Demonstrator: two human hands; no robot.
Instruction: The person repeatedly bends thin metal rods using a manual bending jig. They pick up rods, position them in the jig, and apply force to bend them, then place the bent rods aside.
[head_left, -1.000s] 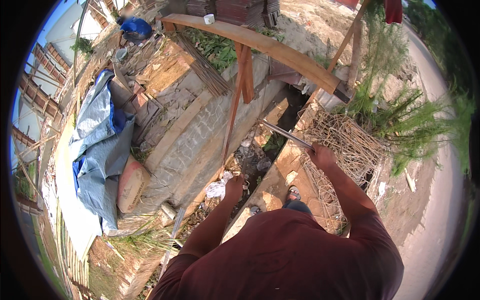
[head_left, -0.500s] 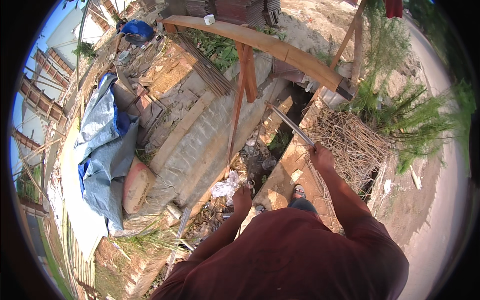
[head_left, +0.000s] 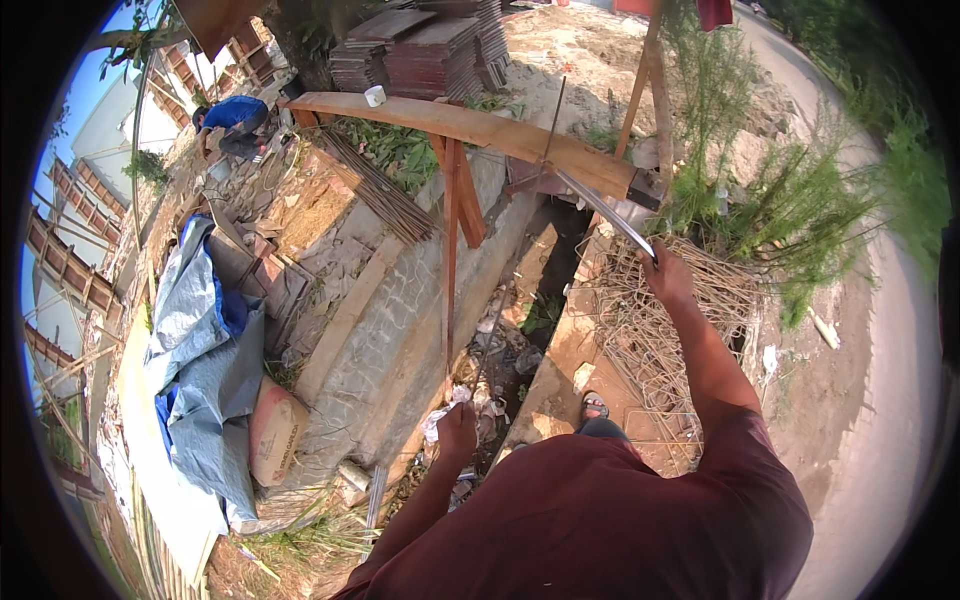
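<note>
The right hand (head_left: 668, 274) is closed firmly around the near end of a straight, silver metal bar (head_left: 608, 212). The bar slants forward and left; its far end meets a thin, dark metal rod (head_left: 553, 122) near a long brown wooden beam (head_left: 490, 124). The left hand (head_left: 458, 432) has curled fingers, low over the littered trench, beside crumpled white plastic (head_left: 432, 424); whether it grips the rod's lower end cannot be told. Tangled, rusty bent rods (head_left: 715, 305) lie below the right forearm.
</note>
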